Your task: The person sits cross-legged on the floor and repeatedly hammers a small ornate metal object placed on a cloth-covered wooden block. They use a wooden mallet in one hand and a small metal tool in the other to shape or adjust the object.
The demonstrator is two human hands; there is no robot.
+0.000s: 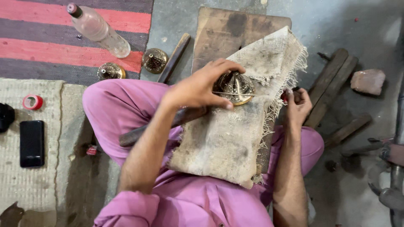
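Note:
My left hand (201, 86) grips a domed brass bell-shaped piece (235, 87) and holds it down on a dirty burlap cloth (229, 130) that lies over my lap and a wooden board (227, 31). My right hand (297, 105) holds a thin tool with a red handle (285, 96); its slim metal shaft (240, 94) reaches left across the base of the brass piece. I sit cross-legged in pink clothing (122, 111).
Two more brass domed pieces (155, 59) (111, 71) sit on the floor beside a plastic bottle (99, 29) on a striped rug. A black phone (32, 143) and a red tape roll (33, 101) lie at left. Wooden sticks (332, 84), a stone (368, 80) and metal tools (389, 168) lie at right.

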